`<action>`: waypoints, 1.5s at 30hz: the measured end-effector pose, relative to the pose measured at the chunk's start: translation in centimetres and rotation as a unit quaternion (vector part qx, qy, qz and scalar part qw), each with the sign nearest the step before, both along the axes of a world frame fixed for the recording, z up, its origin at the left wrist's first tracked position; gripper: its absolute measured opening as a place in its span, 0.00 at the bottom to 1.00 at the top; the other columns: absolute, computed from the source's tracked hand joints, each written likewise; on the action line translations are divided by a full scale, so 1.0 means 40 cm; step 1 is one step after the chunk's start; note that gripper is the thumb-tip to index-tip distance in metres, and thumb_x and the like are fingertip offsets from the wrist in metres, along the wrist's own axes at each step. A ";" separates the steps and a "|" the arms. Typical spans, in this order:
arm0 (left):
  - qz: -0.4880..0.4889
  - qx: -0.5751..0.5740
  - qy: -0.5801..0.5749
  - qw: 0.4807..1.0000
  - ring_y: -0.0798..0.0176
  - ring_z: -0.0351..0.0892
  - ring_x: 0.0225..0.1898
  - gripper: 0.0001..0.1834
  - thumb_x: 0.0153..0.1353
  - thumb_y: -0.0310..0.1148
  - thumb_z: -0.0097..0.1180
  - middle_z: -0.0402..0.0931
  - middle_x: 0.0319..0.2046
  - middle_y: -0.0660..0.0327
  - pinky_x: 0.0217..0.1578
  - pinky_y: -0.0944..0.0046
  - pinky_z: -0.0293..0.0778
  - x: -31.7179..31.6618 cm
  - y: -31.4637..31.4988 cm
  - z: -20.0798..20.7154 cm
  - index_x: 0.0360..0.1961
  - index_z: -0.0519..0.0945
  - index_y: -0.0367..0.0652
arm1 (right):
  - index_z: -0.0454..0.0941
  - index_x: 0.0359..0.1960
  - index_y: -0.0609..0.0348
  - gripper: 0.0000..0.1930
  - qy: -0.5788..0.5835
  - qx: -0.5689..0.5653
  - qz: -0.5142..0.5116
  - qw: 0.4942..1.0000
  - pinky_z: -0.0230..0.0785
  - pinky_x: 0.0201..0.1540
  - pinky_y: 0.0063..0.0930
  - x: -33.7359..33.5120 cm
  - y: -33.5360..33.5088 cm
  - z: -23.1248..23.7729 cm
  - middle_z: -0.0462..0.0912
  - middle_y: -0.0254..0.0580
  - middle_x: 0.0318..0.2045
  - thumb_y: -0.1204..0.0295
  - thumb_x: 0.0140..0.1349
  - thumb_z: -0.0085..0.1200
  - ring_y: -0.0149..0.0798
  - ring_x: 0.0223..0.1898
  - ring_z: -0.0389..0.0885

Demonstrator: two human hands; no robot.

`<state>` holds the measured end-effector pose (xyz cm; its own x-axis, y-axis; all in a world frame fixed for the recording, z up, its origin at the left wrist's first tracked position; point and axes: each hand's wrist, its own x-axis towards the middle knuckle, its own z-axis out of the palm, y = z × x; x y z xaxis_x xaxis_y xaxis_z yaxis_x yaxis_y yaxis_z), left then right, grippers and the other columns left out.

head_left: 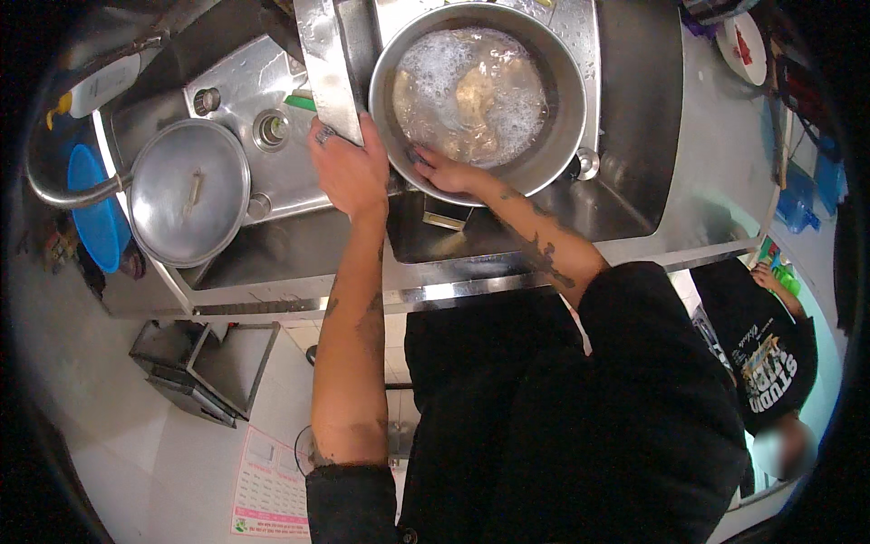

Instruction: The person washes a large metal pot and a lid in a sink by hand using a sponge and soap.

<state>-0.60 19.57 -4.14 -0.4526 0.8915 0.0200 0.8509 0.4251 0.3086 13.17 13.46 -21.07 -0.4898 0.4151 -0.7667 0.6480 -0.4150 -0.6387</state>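
My left hand (352, 172), a ring on one finger, is closed round the near end of a long flat metal strip (328, 68). Whether the strip is loose or part of the sink, I cannot tell. Beside its fingers a green object (300, 102) shows, mostly hidden. A large round metal pot (573, 118) stands to the right, with foamy, cloudy water (503, 68) and pale lumps (474, 95) in it. My right hand (444, 172) reaches over its near rim, fingers loosely apart inside at the water's edge. It holds nothing that I can see.
A round metal lid (188, 218) lies across the left basin's near edge, by a curved tap hose (77, 197). Further left are a blue basin (95, 222) and a white bottle (104, 86). A white plate (741, 50) sits far right. Another person (757, 349) stands at right.
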 end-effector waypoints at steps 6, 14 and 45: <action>-0.039 0.041 0.029 0.998 0.45 0.72 0.51 0.26 0.58 0.47 0.55 0.71 0.53 0.46 0.51 0.51 0.69 -0.019 -0.002 -0.002 0.41 0.78 0.29 | 0.73 0.54 0.59 0.25 -0.030 0.105 0.162 0.981 0.65 0.57 0.43 0.168 0.011 0.018 0.75 0.56 0.51 0.60 0.56 0.59 0.54 0.54 0.73; -0.151 -0.039 -0.240 0.958 0.40 0.64 0.56 0.19 0.54 0.36 0.63 0.67 0.51 0.40 0.56 0.48 0.61 0.114 -0.213 -0.007 0.37 0.76 0.28 | 0.79 0.39 0.57 0.11 -0.306 0.382 0.242 0.838 0.76 0.44 0.44 0.360 0.109 0.009 0.76 0.49 0.46 0.72 0.52 0.56 0.52 0.49 0.78; 0.314 -0.065 -0.619 0.717 0.70 0.70 0.19 0.16 0.47 0.31 0.72 0.73 0.22 0.65 0.20 0.69 0.66 0.142 -0.233 -0.226 0.30 0.74 0.43 | 0.56 0.68 0.48 0.35 -0.370 0.232 0.282 0.854 0.65 0.59 0.46 0.470 0.093 -0.028 0.65 0.47 0.64 0.72 0.57 0.53 0.50 0.61 0.69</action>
<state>5.07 10.24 -13.18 -0.3655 0.4623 -0.8079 -0.4121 0.6978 0.5858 31.96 17.20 -22.19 -0.1638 0.6169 -0.7698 0.9590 0.2826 0.0224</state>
